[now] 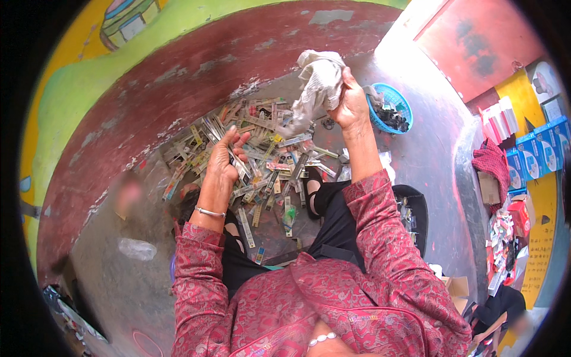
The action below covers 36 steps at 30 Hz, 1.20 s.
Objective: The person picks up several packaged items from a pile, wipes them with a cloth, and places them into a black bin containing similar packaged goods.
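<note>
- Okay, cloth [320,80] is held bunched in right hand [351,107]; should be kept off strip pile [259,156].
- Left hand [226,157] half-curled; whether anything is gripped can't be told.

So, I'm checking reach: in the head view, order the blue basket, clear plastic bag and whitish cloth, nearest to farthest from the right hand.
From the right hand:
1. Whitish cloth, held in it.
2. Blue basket, just to its right.
3. Clear plastic bag, far left on the floor.
</note>
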Each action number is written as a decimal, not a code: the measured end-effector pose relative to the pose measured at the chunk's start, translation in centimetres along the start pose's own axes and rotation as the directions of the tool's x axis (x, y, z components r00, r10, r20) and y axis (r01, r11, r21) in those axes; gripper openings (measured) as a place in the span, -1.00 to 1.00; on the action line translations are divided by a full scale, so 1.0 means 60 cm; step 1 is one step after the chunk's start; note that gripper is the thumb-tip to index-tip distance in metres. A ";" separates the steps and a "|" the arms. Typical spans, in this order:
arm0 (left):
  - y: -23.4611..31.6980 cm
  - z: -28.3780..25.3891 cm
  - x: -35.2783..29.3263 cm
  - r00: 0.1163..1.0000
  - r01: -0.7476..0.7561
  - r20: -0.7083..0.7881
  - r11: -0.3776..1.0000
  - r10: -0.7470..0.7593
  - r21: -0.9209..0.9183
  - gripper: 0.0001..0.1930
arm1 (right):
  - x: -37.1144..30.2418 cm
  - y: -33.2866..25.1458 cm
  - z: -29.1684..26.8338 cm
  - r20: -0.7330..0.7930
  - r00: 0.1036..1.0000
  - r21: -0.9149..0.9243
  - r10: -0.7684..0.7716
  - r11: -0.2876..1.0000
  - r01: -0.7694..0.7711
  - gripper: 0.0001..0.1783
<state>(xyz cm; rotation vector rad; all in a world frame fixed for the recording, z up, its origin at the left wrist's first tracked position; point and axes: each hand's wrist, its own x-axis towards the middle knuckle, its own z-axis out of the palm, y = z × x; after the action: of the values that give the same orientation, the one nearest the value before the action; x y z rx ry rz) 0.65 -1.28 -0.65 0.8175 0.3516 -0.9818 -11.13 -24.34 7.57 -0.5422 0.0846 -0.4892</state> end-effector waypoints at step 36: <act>0.010 0.025 -0.047 0.790 0.026 0.606 0.982 0.095 -0.189 -0.77 | -0.062 0.118 0.031 0.242 0.832 -0.950 0.499 0.295 0.099 -0.39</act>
<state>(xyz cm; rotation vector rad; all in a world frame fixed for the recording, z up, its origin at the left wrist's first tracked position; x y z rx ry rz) -0.46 -0.52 2.31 0.2929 -0.1392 -1.1041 -11.03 -16.43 5.31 -1.8520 -0.0847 0.0759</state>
